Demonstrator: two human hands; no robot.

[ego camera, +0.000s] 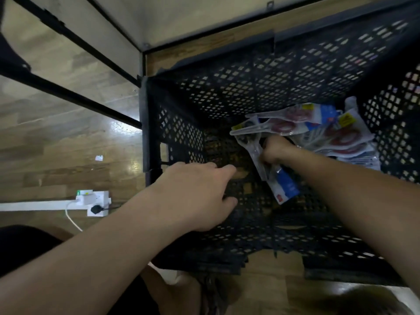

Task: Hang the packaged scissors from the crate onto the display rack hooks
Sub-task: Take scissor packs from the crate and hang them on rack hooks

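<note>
I look straight down into a black perforated crate (227,87) standing on a wooden floor. Several packaged scissors (341,135) with red handles lie piled in its far right corner. My right hand (273,148) reaches deep inside and grips one package (281,185), clear plastic with a blue card end, which slants toward me. Over the crate's left half hovers my left hand (200,192), fingers loosely extended and holding nothing. No display hooks are in view.
Black metal rack legs and bars (75,96) cross the floor at the left, by the crate. A white power strip (95,202) with plugs and a white cable lies on the floor near my left forearm. My knees show at the bottom edge.
</note>
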